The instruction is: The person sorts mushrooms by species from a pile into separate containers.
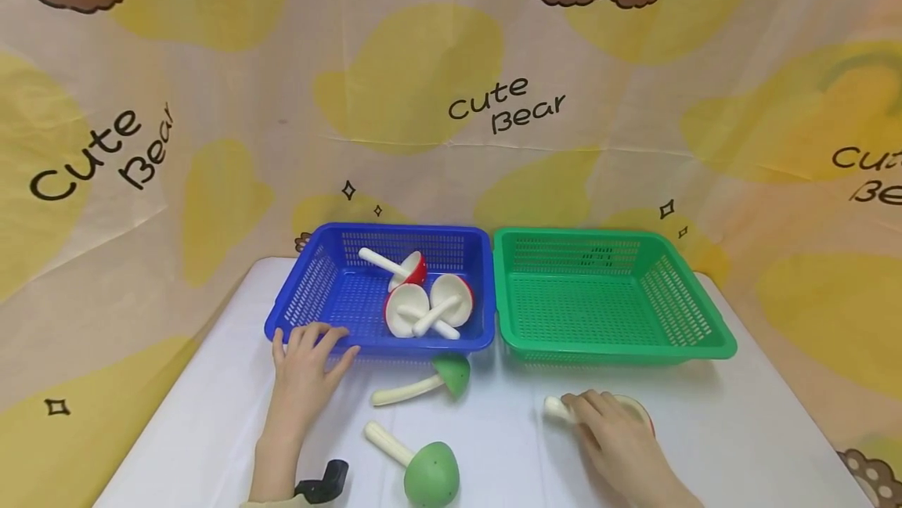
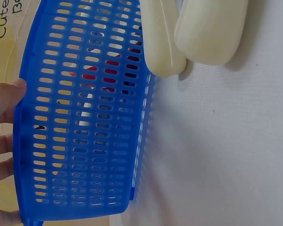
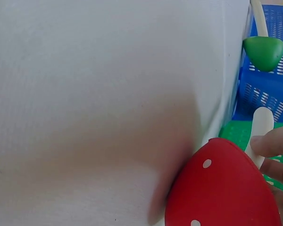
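My right hand [image 1: 620, 441] holds a toy mushroom by its white stem [image 1: 557, 408], in front of the green basket. In the right wrist view its red, white-dotted cap [image 3: 221, 188] is close over the white cloth, with the thumb and fingers [image 3: 276, 141] at the stem. On the front left rim of the blue basket [image 1: 380, 345] rests my left hand [image 1: 306, 367], its fingers spread. Two green-capped mushrooms lie near it, one [image 1: 451, 375] by the basket's front wall, the other [image 1: 431, 475] closer to me.
Inside the blue basket, three red-capped mushrooms [image 1: 407, 311] lie toward the right. The green basket [image 1: 613, 350] stands right beside it. A printed cloth [image 1: 416, 124] hangs behind both, and a white cloth [image 1: 507, 453] covers the table.
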Demonstrator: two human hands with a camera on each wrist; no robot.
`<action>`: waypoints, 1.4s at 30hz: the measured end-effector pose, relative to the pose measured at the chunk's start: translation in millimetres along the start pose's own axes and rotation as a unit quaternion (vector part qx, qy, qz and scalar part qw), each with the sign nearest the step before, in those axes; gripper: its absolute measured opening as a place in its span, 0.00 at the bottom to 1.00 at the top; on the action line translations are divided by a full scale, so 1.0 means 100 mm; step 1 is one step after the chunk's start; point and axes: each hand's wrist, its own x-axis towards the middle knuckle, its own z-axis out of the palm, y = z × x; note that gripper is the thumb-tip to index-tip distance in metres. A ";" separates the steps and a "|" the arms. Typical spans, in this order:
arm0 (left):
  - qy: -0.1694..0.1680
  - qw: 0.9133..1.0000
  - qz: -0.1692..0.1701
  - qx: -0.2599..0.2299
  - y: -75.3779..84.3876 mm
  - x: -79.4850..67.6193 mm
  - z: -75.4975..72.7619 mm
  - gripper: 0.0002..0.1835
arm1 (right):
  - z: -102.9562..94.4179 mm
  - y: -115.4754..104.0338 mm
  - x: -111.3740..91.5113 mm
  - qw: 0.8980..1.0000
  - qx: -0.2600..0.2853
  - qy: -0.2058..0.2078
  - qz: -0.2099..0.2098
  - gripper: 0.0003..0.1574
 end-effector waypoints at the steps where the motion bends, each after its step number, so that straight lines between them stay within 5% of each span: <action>1: 0.001 1.000 0.001 0.001 0.00 0.00 0.00 0.14 | -0.01 0.00 0.00 1.000 0.002 0.000 0.001 0.20; 9: 0.003 1.000 0.003 0.003 -0.01 0.01 0.01 0.15 | -0.12 -0.02 0.08 0.997 0.057 -0.018 0.039 0.26; 18: 0.005 1.000 0.004 0.002 0.00 0.01 0.01 0.15 | -0.29 -0.13 0.31 0.981 0.161 -0.050 0.098 0.29; 35: 0.007 1.000 0.004 0.002 -0.01 0.01 0.02 0.14 | -0.48 -0.30 1.06 0.964 0.257 -0.055 0.051 0.24; 42: 0.005 1.000 0.003 0.004 -0.02 0.01 0.02 0.14 | -0.50 -0.36 1.45 0.947 0.309 -0.074 0.037 0.23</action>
